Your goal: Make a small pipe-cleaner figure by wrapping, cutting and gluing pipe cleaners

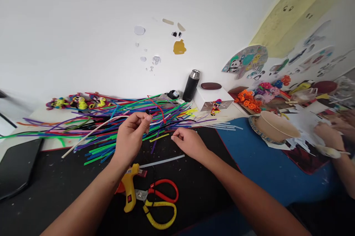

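My left hand is raised over the pile of pipe cleaners, thumb and forefinger pinched. A small black bit shows at its fingertips, too small to name. My right hand is lower, close to the black mat, with its fingers curled together; whatever they hold, if anything, is hidden. Left of its fingertips lie a short yellow pipe cleaner and a purple one. Below my hands are a yellow glue gun with a translucent glue stick beside it, and scissors with red and yellow handles.
Behind stand a black thermos, a white box and a small colourful figure. More figures lie at back left, near a black tablet-like object. At right are a bowl, orange flowers and another person's hands.
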A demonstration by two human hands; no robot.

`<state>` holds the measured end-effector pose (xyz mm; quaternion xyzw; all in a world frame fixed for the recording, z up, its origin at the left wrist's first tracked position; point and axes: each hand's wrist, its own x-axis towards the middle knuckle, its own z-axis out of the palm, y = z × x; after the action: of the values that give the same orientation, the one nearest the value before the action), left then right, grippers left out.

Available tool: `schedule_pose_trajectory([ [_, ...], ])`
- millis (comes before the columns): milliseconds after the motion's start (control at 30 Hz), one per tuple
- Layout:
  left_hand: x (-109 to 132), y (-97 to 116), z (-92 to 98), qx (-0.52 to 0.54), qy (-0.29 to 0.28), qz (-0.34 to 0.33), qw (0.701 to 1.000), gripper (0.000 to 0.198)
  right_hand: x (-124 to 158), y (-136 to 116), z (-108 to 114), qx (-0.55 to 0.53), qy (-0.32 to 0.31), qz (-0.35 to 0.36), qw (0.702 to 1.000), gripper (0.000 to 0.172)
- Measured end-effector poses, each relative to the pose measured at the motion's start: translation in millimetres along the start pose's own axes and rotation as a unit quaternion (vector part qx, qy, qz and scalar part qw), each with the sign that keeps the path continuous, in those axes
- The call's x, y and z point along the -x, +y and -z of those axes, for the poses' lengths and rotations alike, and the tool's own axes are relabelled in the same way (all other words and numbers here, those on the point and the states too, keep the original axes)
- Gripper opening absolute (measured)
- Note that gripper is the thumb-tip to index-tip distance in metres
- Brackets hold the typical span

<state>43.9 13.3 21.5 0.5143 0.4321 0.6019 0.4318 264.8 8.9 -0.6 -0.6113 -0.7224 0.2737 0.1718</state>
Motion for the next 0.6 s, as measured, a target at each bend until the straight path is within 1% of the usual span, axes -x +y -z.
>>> schedule_pose_trajectory([
  [100, -0.1, 1.0, -1.1, -0.001, 0.001, -0.002, 1.0, 0.019, 0.3, 5.6, 0.8, 0.066, -0.01, -0.011, 0.998, 0.012],
  [267, -0.1, 0.7, -2.1, 0.0, -0.004, -0.004, 1.0, 0.018, 1.5, 7.9, -7.4, 0.14, -0.033, -0.015, 0.989, 0.013],
  [433, 0.1, 2.6, -2.5, -0.011, 0.0, -0.001, 1.0, 0.02, 1.7, 5.4, -11.0, 0.167, -0.048, -0.009, 0.985, 0.015],
  [600, -0.6, 0.1, -2.5, -0.013, -0.002, -0.002, 1.0, 0.016, 1.2, 5.7, -12.3, 0.169, -0.051, 0.0, 0.984, 0.013],
])
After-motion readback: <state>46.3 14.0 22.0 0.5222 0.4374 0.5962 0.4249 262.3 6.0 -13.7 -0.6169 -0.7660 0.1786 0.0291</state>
